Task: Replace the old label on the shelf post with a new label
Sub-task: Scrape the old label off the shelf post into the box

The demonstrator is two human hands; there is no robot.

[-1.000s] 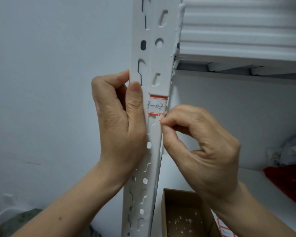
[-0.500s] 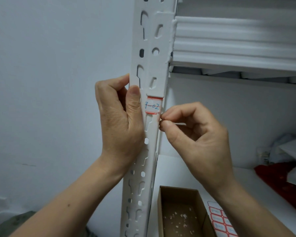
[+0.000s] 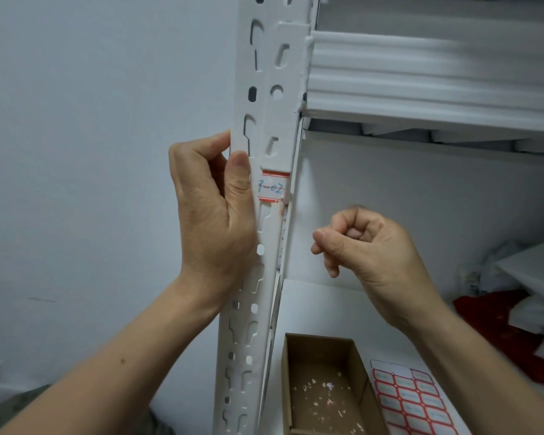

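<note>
The white perforated shelf post runs down the middle of the head view. An old label with red bands and blue writing is stuck on its front, and its lower right corner is torn and ragged. My left hand grips the post just left of the label, thumb on the front face and fingers round the left edge. My right hand hovers to the right of the post, apart from it, with thumb and forefinger pressed together and the other fingers curled. Nothing shows between its fingertips.
An open cardboard box with paper scraps in it stands on the lower shelf board by the post's foot. A sheet of red-bordered blank labels lies right of it. Red cloth and white items sit far right. An upper shelf overhangs.
My right hand has left the label's lower right corner and pulled away to the right and down. The left hand keeps its hold on the post.
</note>
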